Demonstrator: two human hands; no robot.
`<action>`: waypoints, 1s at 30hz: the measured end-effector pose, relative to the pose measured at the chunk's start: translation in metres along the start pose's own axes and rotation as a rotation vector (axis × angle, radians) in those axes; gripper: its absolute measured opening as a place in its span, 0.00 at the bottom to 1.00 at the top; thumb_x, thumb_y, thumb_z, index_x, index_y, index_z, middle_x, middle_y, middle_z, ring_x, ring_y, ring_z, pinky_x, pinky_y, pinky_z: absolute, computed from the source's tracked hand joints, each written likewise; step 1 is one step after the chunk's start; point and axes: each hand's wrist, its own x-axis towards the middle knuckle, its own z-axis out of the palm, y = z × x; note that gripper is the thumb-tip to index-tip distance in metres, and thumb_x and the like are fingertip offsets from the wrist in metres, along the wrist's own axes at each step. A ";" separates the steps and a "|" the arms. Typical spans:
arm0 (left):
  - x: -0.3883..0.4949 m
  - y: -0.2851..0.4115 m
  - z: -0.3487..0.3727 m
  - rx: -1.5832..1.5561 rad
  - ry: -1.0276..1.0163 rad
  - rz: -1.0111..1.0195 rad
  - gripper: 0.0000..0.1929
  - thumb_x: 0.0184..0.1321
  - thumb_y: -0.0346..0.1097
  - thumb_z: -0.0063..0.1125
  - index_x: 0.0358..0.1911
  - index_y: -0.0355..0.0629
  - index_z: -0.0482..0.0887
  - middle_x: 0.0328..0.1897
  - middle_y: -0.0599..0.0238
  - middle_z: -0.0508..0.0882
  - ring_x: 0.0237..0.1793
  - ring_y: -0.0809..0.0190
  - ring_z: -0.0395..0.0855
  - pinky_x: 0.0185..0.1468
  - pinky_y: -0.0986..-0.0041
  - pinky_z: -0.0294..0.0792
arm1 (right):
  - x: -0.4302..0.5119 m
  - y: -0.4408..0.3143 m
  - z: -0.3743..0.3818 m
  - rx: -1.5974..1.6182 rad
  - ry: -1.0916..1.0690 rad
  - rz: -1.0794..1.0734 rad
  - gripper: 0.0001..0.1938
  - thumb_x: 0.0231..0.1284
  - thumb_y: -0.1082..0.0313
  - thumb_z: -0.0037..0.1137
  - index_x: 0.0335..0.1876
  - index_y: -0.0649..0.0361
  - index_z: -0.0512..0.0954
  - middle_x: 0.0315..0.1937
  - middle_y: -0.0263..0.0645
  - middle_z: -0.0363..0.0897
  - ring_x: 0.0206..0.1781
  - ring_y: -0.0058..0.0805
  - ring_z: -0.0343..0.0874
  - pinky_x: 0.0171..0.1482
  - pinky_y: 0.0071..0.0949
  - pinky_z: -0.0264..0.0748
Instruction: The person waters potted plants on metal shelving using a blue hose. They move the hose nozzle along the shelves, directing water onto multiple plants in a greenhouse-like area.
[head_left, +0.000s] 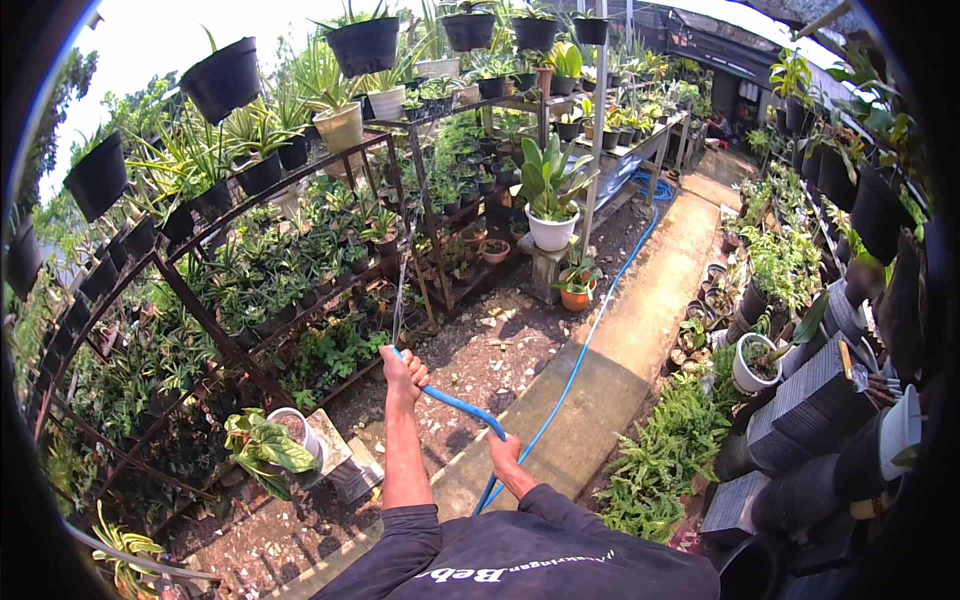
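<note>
My left hand (406, 375) grips the end of a blue garden hose (461, 406), arm stretched forward. A thin stream of water (398, 296) leaves the hose's mouth and rises towards the plant racks. Lower and to the right, my right hand (505, 452) is closed around the same hose where it bends down. From there the hose loops by my body and runs along the concrete path to a coil (654, 187) further back. The metal plant rack (274, 199) on the left holds many small potted plants on its tiers.
Black pots (365, 46) hang overhead. A white pot (553, 229) stands on a block beside a metal post; another leafy plant (270, 450) is lower left. Ferns (664, 450) and stacked black pots (810, 409) line the right side of the concrete path (637, 300). A person (718, 126) sits far back.
</note>
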 end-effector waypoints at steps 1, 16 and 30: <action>0.000 0.000 0.000 -0.001 -0.004 -0.003 0.25 0.59 0.62 0.27 0.11 0.54 0.53 0.06 0.76 0.47 0.05 0.70 0.44 0.11 0.75 0.41 | 0.000 0.001 0.001 0.003 -0.001 -0.007 0.11 0.44 0.65 0.60 0.15 0.60 0.72 0.13 0.25 0.64 0.19 0.16 0.59 0.23 0.28 0.58; 0.012 -0.032 0.052 0.061 -0.148 -0.141 0.25 0.57 0.60 0.30 0.10 0.53 0.51 0.05 0.75 0.46 0.05 0.69 0.43 0.11 0.73 0.41 | -0.001 -0.007 -0.031 0.166 0.186 -0.030 0.11 0.43 0.67 0.61 0.15 0.58 0.71 0.14 0.23 0.64 0.18 0.15 0.58 0.21 0.26 0.55; -0.015 0.005 0.028 0.011 -0.172 -0.014 0.26 0.58 0.62 0.27 0.10 0.53 0.53 0.06 0.76 0.47 0.06 0.70 0.43 0.11 0.75 0.41 | -0.009 -0.006 -0.012 0.087 0.014 -0.103 0.10 0.48 0.67 0.59 0.17 0.59 0.74 0.15 0.23 0.66 0.20 0.13 0.61 0.22 0.23 0.57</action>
